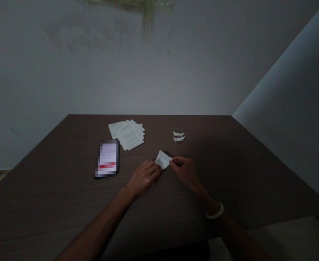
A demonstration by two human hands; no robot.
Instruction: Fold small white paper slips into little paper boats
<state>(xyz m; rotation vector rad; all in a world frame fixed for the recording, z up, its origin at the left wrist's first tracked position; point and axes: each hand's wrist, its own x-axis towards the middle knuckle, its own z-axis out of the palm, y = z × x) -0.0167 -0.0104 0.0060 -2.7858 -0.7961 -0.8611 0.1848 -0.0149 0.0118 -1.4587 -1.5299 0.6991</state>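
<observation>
A small sheet of printed paper [162, 160] is held between my two hands, just above or on the dark table. My left hand [145, 175] grips its lower left edge, fingers bent and pressed together. At its right corner, my right hand [185, 169] pinches the paper between thumb and index finger; a beaded bracelet [215, 214] circles that wrist. Beyond my right hand lie two small folded paper boats [179, 139], one behind the other.
The brown wooden table [66, 152] reaches back to a grey wall [159, 79]. Several printed paper sheets [128, 134] lie fanned in a pile at the back left. In front of them rests a phone [107, 159] with a lit, blurred-out screen.
</observation>
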